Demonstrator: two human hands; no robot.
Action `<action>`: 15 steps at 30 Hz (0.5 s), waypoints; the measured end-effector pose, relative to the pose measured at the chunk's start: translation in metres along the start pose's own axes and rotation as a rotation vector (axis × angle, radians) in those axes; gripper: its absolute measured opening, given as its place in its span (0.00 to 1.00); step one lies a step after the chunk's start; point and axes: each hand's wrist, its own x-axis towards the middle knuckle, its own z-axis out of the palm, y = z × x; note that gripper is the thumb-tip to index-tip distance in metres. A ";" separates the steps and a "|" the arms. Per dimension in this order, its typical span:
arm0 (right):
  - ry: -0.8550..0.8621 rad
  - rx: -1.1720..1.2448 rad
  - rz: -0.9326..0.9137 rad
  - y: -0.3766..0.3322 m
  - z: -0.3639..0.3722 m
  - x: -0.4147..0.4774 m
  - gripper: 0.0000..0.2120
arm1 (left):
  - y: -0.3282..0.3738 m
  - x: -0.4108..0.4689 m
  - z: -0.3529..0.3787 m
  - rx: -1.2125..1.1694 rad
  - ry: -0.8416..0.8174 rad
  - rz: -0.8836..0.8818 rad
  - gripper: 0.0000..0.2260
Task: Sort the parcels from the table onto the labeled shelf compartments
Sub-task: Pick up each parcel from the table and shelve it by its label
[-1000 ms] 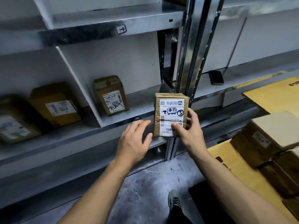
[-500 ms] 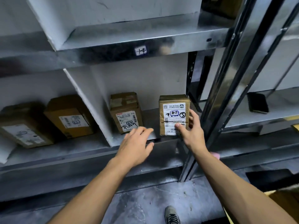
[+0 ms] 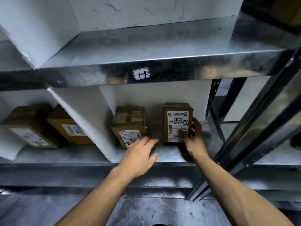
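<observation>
A: Compartment under the label (image 3: 141, 73), contents?
B: Two items, apart. Taped box (image 3: 130, 123) at left. Marked parcel (image 3: 176, 123) at right, upright on the shelf (image 3: 167, 154), with the right hand (image 3: 193, 141) clamped on it by thumb and fingers. The left hand (image 3: 138, 154) is spread and holds nothing, just in front of the taped box.
A: Left of the divider (image 3: 84, 115)?
B: Two cartons (image 3: 70, 128), side by side.

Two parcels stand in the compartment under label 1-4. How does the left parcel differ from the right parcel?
The right parcel is held by the right hand; the left parcel is ungripped, with the open left hand before it. The right parcel stands taller and narrower; the left parcel sits lower and deeper. Both are brown cardboard with white labels.
</observation>
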 end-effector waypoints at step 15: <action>-0.055 -0.197 0.040 0.018 -0.013 -0.013 0.30 | -0.001 0.002 0.014 -0.077 0.016 0.017 0.23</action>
